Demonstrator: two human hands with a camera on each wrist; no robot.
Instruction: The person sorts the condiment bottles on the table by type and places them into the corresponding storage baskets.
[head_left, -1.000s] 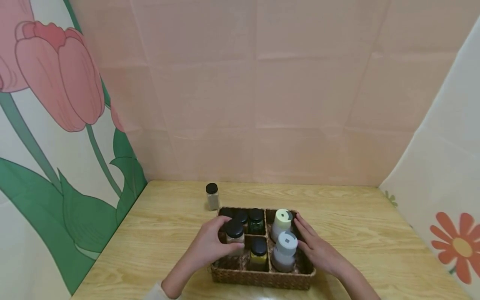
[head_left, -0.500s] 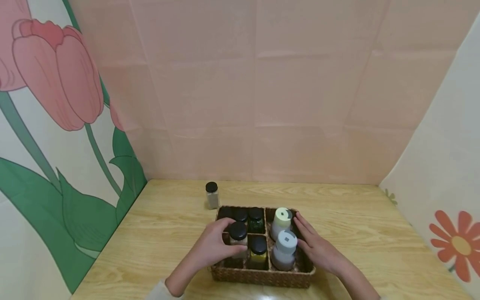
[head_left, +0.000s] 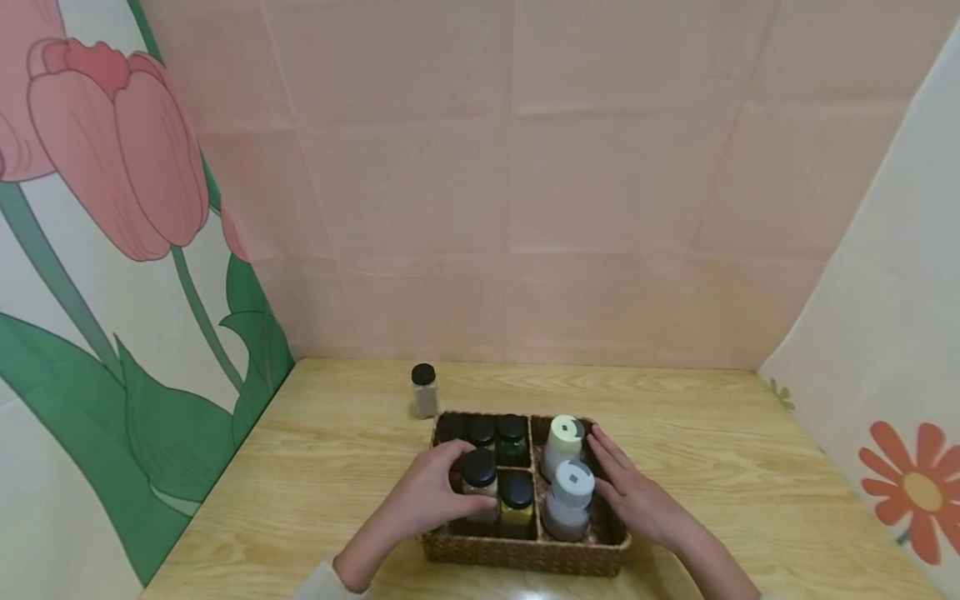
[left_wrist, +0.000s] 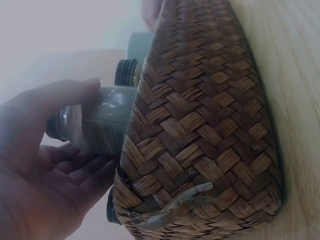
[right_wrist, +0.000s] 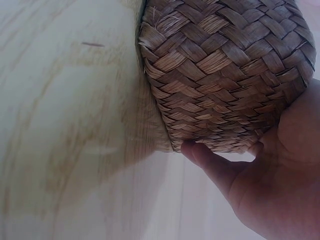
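Note:
My left hand [head_left: 429, 498] holds a clear spice jar [head_left: 480, 468] with a black lid between thumb and fingers. The jar stands partly down in the front left compartment of the woven basket [head_left: 522, 556], beside a yellow-labelled jar [head_left: 517, 493] with a black lid. In the left wrist view, the basket wall hides the bottom of the held jar [left_wrist: 106, 120]. My right hand [head_left: 643, 505] rests with straight fingers along the basket's right wall, close to a white-capped bottle [head_left: 572, 504]. In the right wrist view, fingertips [right_wrist: 192, 150] touch the weave.
Black-lidded jars, one with green contents [head_left: 513, 446], occupy the back left compartment. A yellow-capped bottle [head_left: 564, 442] stands behind the white-capped one. Outside the basket, another black-lidded jar [head_left: 425, 393] stands on the wooden table [head_left: 337, 433] at the back left.
My left hand has shifted the jar slightly right and lower into the front left compartment, up beside the yellow-labelled jar. The right hand has stayed at the basket's right wall.

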